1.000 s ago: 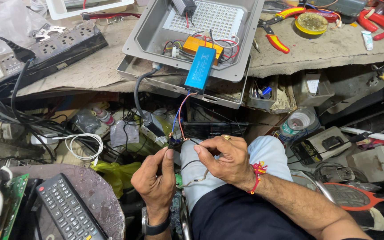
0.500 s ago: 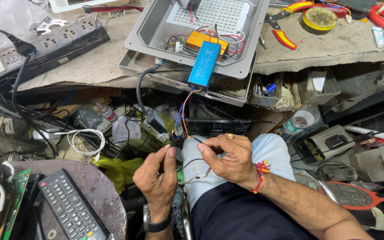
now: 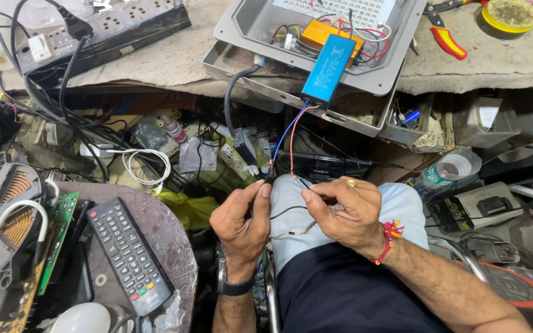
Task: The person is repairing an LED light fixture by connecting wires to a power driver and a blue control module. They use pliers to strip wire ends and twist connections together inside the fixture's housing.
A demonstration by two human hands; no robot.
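The left hand [image 3: 242,216] is curled into a loose fist, thumb and forefinger pinched narrow on the joined ends of the thin blue and red wires [image 3: 290,132] just above the person's knee. A thin black wire [image 3: 286,211] runs from that fist across to the right hand [image 3: 343,213], whose fingertips are closed tight on the black lead near its bared end — a gold ring sits on one finger and a red thread band circles the wrist. A short braided grey lead droops between the two hands, over the pale blue trouser leg.

To the left, near the camera, a black remote control with grey buttons [image 3: 129,254] lies on a round brown stool top [image 3: 171,240]; beside it are a green circuit board [image 3: 57,237] and a copper coil. Farther off, a black multi-socket power strip [image 3: 109,31] rests on the worn bench.

The blue and red wires rise from the pinch to a flat blue rectangular driver box [image 3: 329,76], which lies tilted over the edge of an open grey metal lamp housing [image 3: 242,31] on the bench, far centre. Right of it lie red-handled pliers [image 3: 446,42] and a yellow-rimmed round tin [image 3: 511,13].
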